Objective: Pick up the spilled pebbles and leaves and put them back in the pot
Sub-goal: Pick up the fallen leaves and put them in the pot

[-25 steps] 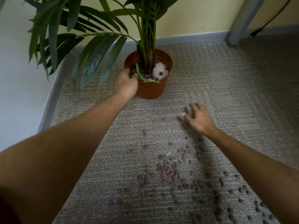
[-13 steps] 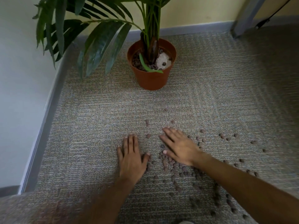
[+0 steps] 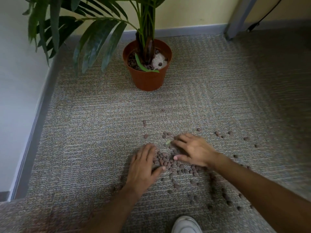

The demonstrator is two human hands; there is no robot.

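Note:
A terracotta pot (image 3: 148, 79) with a green palm stands on the carpet near the far wall, with pebbles and white filler inside. Brown pebbles (image 3: 165, 161) lie heaped on the carpet between my hands, and others are scattered to the right and toward me. A small pale green leaf piece (image 3: 167, 142) lies by my right fingertips. My left hand (image 3: 143, 169) rests palm-down on the left of the heap, fingers curved against it. My right hand (image 3: 193, 151) lies flat on the heap's right side, fingers spread. Neither hand holds anything that I can see.
A grey skirting board (image 3: 33, 132) and white wall run along the left. A metal leg (image 3: 239, 15) and a black cable (image 3: 257, 22) stand at the back right. Palm fronds (image 3: 94, 41) hang over the carpet left of the pot. A white shoe (image 3: 186, 225) shows at the bottom.
My left hand left the pot rim and came down to the carpet. Both hands have closed in on the pebbles, pushing them into a tighter heap.

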